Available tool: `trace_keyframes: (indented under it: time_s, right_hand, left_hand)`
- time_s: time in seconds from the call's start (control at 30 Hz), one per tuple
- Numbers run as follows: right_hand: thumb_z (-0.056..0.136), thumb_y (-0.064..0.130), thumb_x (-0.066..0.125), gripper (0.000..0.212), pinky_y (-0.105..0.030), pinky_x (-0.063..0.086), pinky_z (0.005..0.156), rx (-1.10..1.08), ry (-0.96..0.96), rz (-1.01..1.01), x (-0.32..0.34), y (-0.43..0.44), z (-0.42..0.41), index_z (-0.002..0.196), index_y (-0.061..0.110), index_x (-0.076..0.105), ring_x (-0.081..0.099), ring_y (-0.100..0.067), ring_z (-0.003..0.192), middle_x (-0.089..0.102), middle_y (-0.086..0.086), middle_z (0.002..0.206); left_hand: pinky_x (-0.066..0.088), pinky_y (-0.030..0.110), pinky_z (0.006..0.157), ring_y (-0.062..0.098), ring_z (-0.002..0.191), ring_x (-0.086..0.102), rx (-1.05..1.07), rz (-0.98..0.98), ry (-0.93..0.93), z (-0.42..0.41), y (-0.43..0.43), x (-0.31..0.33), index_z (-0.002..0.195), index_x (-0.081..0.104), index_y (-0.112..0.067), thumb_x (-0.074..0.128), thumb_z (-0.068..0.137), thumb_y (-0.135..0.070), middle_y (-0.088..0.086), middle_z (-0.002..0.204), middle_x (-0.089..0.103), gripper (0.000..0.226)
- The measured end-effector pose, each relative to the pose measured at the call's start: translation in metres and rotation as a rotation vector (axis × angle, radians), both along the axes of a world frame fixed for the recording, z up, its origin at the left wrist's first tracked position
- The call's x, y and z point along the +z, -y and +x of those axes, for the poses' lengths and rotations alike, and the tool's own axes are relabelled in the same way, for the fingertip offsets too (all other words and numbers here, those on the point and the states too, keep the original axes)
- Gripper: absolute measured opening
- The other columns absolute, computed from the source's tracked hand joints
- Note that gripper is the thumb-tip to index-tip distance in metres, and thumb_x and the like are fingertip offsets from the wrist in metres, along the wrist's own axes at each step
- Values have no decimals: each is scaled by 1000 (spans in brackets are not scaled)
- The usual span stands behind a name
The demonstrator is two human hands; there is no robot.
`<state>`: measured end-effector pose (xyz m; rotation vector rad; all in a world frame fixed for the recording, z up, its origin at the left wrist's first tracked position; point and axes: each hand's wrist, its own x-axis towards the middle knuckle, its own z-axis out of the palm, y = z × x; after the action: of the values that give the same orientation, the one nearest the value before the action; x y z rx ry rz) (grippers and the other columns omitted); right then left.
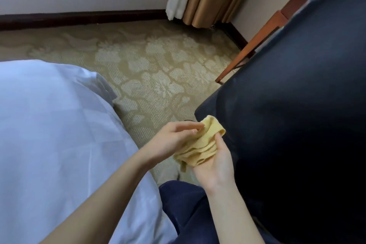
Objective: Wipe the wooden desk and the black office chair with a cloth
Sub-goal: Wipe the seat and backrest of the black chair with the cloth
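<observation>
Cloth (pixel 200 144) bunched between both hands, right hand (pixel 214 166) palm-up, perhaps cupped.

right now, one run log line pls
stage: folding cloth | left hand: pinching cloth | right hand: holding cloth | chair: not touched

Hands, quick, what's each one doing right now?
Left hand: fingers pinching the top fold of the yellow cloth.
Right hand: palm up, cradling the bunched cloth, thumb curled onto it, beside the black chair.
</observation>
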<state>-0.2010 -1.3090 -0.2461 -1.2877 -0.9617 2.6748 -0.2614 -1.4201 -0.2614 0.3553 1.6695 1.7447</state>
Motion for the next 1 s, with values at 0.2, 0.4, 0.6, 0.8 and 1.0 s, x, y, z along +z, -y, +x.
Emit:
trace_keyframes:
  time_s: [0.2,0.4,0.6,0.8,1.0]
  right_hand:
    - [94,12,54,30,-33,50,89,-34,-193,792,28,-3,2,118,25,64,65,-18,106,69,0,112]
    - [87,15,66,24,-40,41,77,-54,-414,2523,74,-60,-51,109,25,70,48,-17,87,64,8,88]
    - [79,9,73,21,-36,31,74,486,-359,3342,48,-102,-117,93,23,73,58,-21,73,64,3,74]
    - [81,18,61,9,-35,21,78,1181,150,3327,-15,-101,-138,82,27,61,53,-13,85,52,9,79]
    - [90,27,45,45,-46,15,96,1666,67,3235,-84,-114,-128,131,8,49,35,-29,122,48,-10,126]
  left_hand:
    - [41,6,87,-5,111,56,44,136,-138,-6,2,17,120,63,-20,49,95,-7,-10,121,63,31]
    - [41,2,81,-8,103,55,232,60,-88,-13,-5,4,111,61,-32,47,94,-6,-14,114,63,33]
    - [40,22,93,4,107,57,262,-58,12,-10,-14,-23,109,63,-31,47,94,-7,-9,113,64,33]
    - [38,24,91,8,111,54,320,-153,26,-18,-24,-49,104,64,-35,49,91,-7,-10,114,64,34]
    - [35,-2,72,-5,93,48,301,-108,23,-34,-48,-58,126,57,-29,50,93,-9,-9,112,58,40]
